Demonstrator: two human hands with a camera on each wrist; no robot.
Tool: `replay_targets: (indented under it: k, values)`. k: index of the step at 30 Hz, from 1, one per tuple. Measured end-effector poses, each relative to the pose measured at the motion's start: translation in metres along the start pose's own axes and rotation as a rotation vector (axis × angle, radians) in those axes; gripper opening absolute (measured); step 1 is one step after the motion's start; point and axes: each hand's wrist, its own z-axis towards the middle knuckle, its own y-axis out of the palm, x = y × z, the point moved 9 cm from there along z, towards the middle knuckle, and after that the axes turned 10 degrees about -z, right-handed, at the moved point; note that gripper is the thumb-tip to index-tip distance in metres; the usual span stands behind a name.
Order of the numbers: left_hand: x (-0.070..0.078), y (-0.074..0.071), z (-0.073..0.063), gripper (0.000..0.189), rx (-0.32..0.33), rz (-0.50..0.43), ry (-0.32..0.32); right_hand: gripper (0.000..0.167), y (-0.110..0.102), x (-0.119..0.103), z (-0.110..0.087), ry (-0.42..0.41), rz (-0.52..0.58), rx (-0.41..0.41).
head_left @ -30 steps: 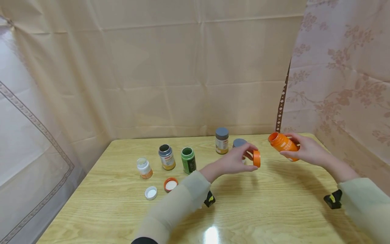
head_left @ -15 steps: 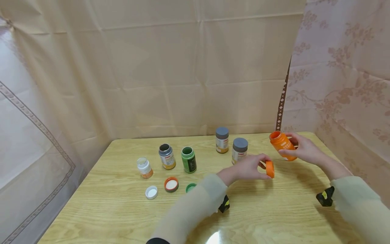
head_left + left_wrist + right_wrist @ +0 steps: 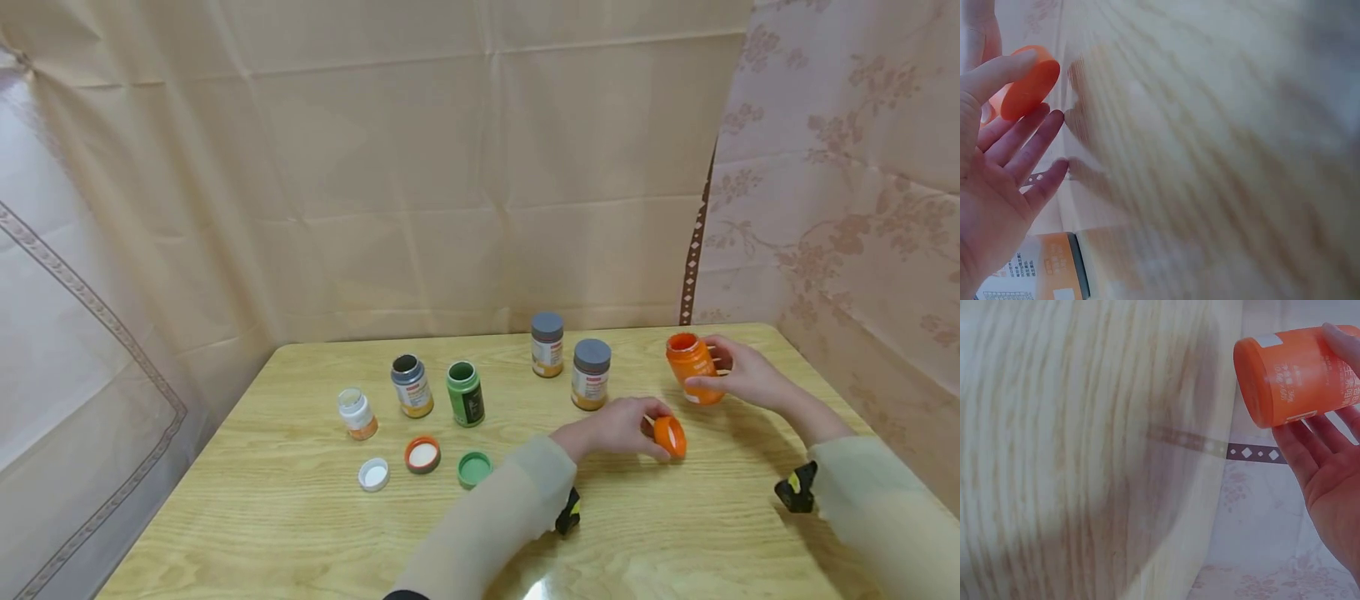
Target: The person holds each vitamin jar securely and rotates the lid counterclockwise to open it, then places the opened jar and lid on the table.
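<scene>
My left hand (image 3: 626,427) pinches an orange screw cap (image 3: 670,437) between thumb and fingers, low over the table. The cap is tilted on edge, its inside facing right; the left wrist view shows the orange cap (image 3: 1030,84) from its outer side. In my right hand (image 3: 744,372) is an orange bottle (image 3: 692,368), gripped round its side, uncapped and leaning slightly left. Seen from the right wrist, the bottle (image 3: 1300,375) has its base apart from the tabletop. A grey-lidded jar (image 3: 591,375) stands just behind the left hand, and a second grey-lidded jar (image 3: 547,345) is farther back.
On the left stand an open white bottle (image 3: 357,414), an open grey-necked jar (image 3: 412,386) and an open green bottle (image 3: 465,394). Before them lie a white cap (image 3: 373,474), a red-rimmed cap (image 3: 422,455) and a green cap (image 3: 475,470). A beige cloth (image 3: 390,183) hangs behind the table.
My left hand has moved right and down with the orange cap, uncovering the green cap and the nearer grey-lidded jar. The orange bottle has turned more upright and come lower in my right hand.
</scene>
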Motion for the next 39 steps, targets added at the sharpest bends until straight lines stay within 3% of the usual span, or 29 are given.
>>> replay_targets:
  k: [6, 15, 22, 29, 39]
  values:
    - [0.003, 0.008, 0.003, 0.050, -0.030, 0.026, 0.017, 0.067, 0.005, 0.005, 0.000, 0.015, 0.007, -0.007]
    - [0.002, 0.014, 0.005, 0.047, -0.021, 0.049, -0.021, 0.065, 0.013, 0.013, -0.001, 0.023, 0.016, -0.010]
    - [-0.001, 0.012, 0.007, 0.049, -0.011, 0.204, -0.032, 0.063, 0.013, 0.016, -0.004, 0.012, 0.058, 0.006]
    - [-0.003, 0.013, 0.009, 0.049, -0.018, 0.271, -0.034, 0.062, 0.012, 0.016, -0.003, -0.006, 0.080, 0.019]
    - [-0.008, 0.011, 0.005, 0.052, -0.019, 0.242, -0.078, 0.065, 0.014, 0.020, -0.005, 0.015, 0.054, 0.008]
